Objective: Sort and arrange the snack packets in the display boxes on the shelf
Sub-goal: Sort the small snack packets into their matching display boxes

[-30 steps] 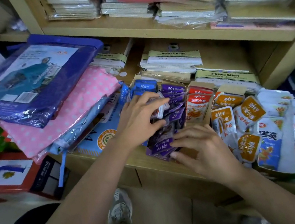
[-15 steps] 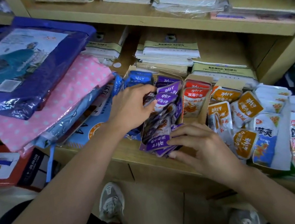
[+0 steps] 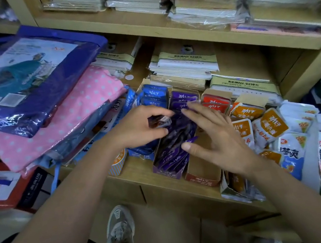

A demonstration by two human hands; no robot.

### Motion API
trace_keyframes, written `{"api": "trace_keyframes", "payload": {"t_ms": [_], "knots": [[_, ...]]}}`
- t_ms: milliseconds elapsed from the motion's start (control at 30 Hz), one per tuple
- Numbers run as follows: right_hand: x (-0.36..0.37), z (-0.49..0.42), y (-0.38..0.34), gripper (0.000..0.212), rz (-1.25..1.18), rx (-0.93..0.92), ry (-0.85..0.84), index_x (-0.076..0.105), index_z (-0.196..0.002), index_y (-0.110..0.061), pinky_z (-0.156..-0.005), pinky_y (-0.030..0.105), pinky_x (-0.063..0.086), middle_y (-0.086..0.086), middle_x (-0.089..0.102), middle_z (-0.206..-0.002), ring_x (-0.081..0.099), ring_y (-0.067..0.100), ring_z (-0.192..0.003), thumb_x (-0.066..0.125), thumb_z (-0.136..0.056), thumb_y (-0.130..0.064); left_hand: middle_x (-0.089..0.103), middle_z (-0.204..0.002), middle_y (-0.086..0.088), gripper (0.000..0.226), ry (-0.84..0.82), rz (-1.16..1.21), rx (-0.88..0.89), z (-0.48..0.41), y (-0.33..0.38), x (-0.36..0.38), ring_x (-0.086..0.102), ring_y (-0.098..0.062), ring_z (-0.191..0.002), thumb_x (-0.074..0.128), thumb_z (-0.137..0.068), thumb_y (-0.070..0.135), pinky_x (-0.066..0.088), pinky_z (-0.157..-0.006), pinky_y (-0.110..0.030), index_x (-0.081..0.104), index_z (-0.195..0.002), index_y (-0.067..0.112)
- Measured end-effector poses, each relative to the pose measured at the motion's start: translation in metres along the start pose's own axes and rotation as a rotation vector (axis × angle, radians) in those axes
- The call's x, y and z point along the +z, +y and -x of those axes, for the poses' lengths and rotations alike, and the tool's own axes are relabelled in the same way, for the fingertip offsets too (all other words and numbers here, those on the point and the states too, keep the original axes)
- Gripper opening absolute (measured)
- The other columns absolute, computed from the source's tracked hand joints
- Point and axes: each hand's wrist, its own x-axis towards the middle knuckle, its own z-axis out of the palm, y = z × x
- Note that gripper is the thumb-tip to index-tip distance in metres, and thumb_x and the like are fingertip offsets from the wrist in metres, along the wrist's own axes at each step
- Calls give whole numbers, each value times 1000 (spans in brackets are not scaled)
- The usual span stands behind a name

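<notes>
Left hand (image 3: 135,128) curls round purple packets (image 3: 171,153) in the purple box (image 3: 164,170) between both hands; right hand (image 3: 217,135) flat, fingers spread, touching the same row. Blue packets (image 3: 154,95) just beyond the left hand, orange packets (image 3: 271,126) right of the right hand.

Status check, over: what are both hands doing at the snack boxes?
Left hand grips purple packets in the purple box. Right hand open, fingers spread over the same row. Nothing in the way; red box beside it.
</notes>
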Motion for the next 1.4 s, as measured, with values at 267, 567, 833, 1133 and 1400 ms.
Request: {"api": "trace_keyframes", "payload": {"t_ms": [267,567,833,1133,1400], "knots": [[4,12,4,63,95,-72,-14,68,-120,-26,-94,46,39,-10,57,-116,45,14,-116,32,-96,-71,66,-127,9,38,369,91,-4,2,-6,-7,62,-2,-113,62,-98,19,49,-99,-23,61,-136,24],[8,-10,-4,52,24,-74,-26,65,-125,-31,-113,46,25,-3,47,-150,29,22,-145,47,-90,-64,76,-97,7,25,513,69,26,18,-8,-24,71,-5,-92,78,-86,24,57,-84,-27,77,-111,19],[10,-10,-10,42,-19,-62,38,70,-100,-25,-94,38,34,-13,63,-100,58,9,-98,51,-88,-61,73,-90,5,15,636,123,-34,17,-18,-35,62,16,-81,75,-89,13,44,-70,-6,78,-100,4],[3,-67,-43,82,-61,-50,-85,20,-155,-43,-90,38,54,-5,61,-124,62,10,-98,70,-90,-42,75,-84,7,13,864,145,-31,24,-20,-49,66,0,-73,72,-90,17,55,-70,-29,80,-97,10],[9,-78,-38,22,-38,-85,2,72,-111,-23,-81,39,56,-4,71,-101,64,12,-92,71,-91,-32,73,-86,11,15,1048,130,-15,26,-18,-51,70,-4,-79,72,-90,22,58,-74,-32,79,-99,12]]}}
